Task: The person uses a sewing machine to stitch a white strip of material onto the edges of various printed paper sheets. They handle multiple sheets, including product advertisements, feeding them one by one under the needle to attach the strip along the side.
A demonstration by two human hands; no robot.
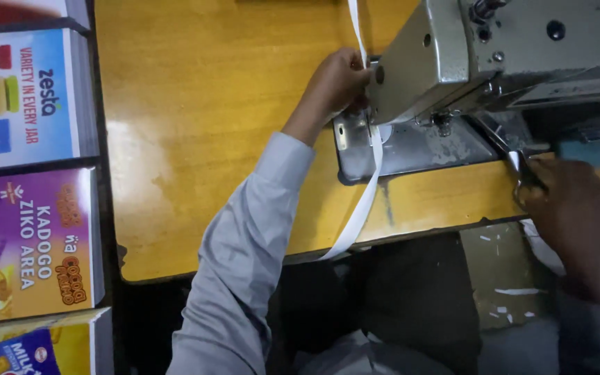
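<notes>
In the head view, a smooth white strip of tape [368,187] runs from the top centre of the frame down past the sewing machine [494,55] and hangs over the front edge of the glossy, worn yellow wooden table [196,139]. The left hand [338,83], at centre top, pinches the tape against the machine's grey metal head. The right hand [564,198], at the right edge, closes around small scissors [519,163], blades toward the scuffed steel bed plate [418,149]. Stacked printed cardboard boxes [29,180] fill the left of the frame. The machine head hides the needle area.
</notes>
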